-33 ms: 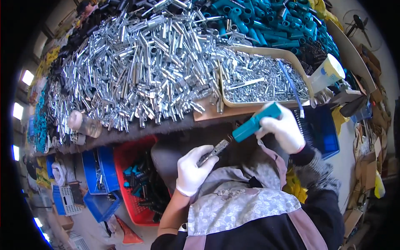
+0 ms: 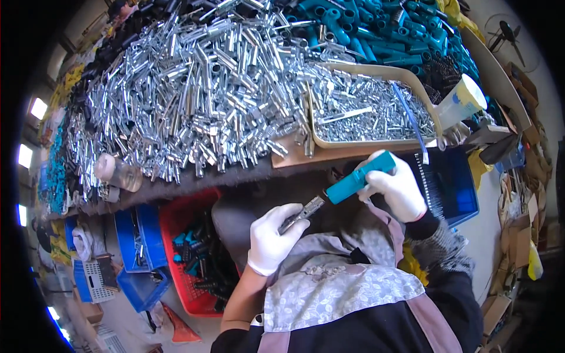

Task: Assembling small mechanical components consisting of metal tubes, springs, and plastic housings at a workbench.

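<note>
1. Teal and tubular, a plastic handle (image 2: 359, 179) is gripped in the gloved right hand (image 2: 400, 194), the thumb lying along its near side and the other fingers partly hidden by it.
2. White-gloved too, the left hand (image 2: 271, 240) pinches a slim metal shaft (image 2: 310, 207) between thumb and fingers, its far end slanting up to the right.
3. Handle and shaft lie roughly in line above the lap, in front of the bench (image 2: 170, 189); the shaft's dark tip sits right at the handle's lower end, and I cannot tell whether they touch.
4. On the bench spreads a large heap of shiny metal parts (image 2: 200, 97), with a clear jar (image 2: 128, 177) tipped at its front edge.
5. Right of that heap, a tan tray (image 2: 365, 144) holds tiny metal pieces and a blue strip (image 2: 406, 109); a pale cup (image 2: 461, 103) leans beside it.
6. More teal handles (image 2: 382, 38) pile up behind the tray.
7. Below the bench, a red crate (image 2: 193, 305) contains black and teal parts.
</note>
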Motion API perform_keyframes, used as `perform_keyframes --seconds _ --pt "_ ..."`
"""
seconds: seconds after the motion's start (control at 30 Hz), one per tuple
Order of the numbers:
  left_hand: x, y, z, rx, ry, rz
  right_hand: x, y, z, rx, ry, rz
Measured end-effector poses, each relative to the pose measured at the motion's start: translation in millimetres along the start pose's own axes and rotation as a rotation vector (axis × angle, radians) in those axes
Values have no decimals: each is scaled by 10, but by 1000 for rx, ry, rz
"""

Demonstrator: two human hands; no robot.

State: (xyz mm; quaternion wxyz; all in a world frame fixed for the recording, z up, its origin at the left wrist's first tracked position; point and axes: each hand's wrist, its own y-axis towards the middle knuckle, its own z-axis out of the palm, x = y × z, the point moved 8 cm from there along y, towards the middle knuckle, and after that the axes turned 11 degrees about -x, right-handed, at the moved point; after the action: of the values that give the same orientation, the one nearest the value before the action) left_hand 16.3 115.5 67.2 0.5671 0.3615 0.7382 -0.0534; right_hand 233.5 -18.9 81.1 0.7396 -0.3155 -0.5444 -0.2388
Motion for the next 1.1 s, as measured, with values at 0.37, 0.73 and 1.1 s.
perform_keyframes --seconds 0.37,0.73,1.1 --pt "-257 -213 -11 172 70 235 -553 -291 -144 115 182 210" --pt "-292 -249 57 231 105 296 -372 -397 65 510 -577 310" --pt "-415 -300 165 401 230 377 -521 -475 388 666 -719 78"
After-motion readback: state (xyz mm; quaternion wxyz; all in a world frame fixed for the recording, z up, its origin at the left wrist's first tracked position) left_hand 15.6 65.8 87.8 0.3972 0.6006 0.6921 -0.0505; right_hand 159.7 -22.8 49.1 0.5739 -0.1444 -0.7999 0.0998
